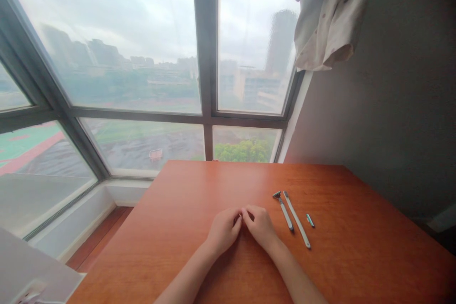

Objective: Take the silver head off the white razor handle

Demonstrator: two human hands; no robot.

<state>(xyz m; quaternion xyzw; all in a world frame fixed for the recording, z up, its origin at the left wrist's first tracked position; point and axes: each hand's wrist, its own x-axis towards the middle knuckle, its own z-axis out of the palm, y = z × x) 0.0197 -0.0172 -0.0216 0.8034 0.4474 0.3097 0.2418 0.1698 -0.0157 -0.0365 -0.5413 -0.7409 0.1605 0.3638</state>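
My left hand [223, 230] and my right hand [262, 227] meet over the middle of the table, fingertips touching. Both are closed, with fingers curled inward and thumbs toward each other. Whatever may be between the fingertips is too small or hidden to name. Just right of my right hand lies a razor [285, 213] with a grey-white handle, its head pointing away from me. Beside it is a long white toothbrush [297, 221], lying nearly parallel. Farther right rests a small teal and white piece [310, 220], whose kind I cannot tell.
The brown wooden table [171, 204] reaches to the window frame [208, 118]. A pale spotted curtain [326, 19] hangs at the upper right, in front of a grey wall [392, 104]. At the lower left, a white ledge [85, 228] runs beneath the glass.
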